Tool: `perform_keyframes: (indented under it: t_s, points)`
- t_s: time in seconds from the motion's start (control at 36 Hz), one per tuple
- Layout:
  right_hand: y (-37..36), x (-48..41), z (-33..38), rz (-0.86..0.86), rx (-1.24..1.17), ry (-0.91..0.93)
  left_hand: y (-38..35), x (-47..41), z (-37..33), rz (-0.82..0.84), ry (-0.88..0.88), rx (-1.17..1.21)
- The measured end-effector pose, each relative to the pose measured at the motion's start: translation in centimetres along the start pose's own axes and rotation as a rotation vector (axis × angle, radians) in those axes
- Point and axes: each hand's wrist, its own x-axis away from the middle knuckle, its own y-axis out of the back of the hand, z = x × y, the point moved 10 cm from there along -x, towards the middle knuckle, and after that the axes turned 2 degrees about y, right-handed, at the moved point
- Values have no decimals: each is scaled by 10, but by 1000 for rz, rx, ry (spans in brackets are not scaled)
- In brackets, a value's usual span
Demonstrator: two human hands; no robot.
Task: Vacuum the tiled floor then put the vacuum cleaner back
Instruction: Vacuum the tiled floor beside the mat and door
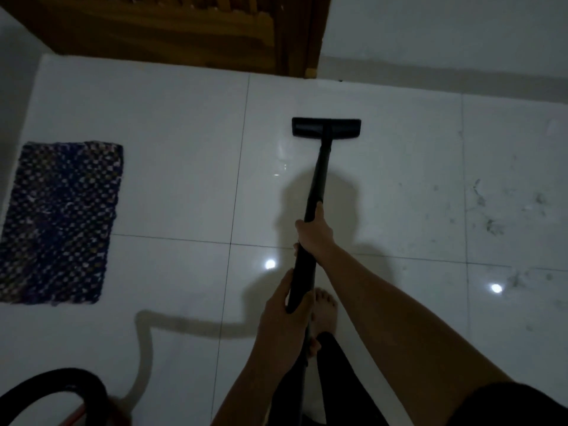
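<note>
A black vacuum wand slants from my hands down to its flat black floor head, which rests on the white tiled floor ahead of me. My right hand grips the wand higher along the tube. My left hand wraps the wand's lower end, close to my body. A black hose loops at the lower left. The vacuum's body is out of view.
A dark woven mat lies on the floor at the left. A wooden door and frame stand at the far wall. Dust and hair are scattered over the tiles at the right. My bare foot stands beneath the wand.
</note>
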Motion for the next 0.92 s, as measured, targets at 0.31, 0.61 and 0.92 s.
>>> perform_keyframes:
  t_s: [0.31, 0.61, 0.92]
  points:
    - [-45, 105, -119, -25, -32, -32, 37, 104, 107, 23, -34, -65]
    - [-32, 168, -204, -38, -21, -40, 17, 166, 189, 4, -3, -158]
    - [21, 212, -290, -115, 10, -66, -43, 219, 249, 159, -22, -15]
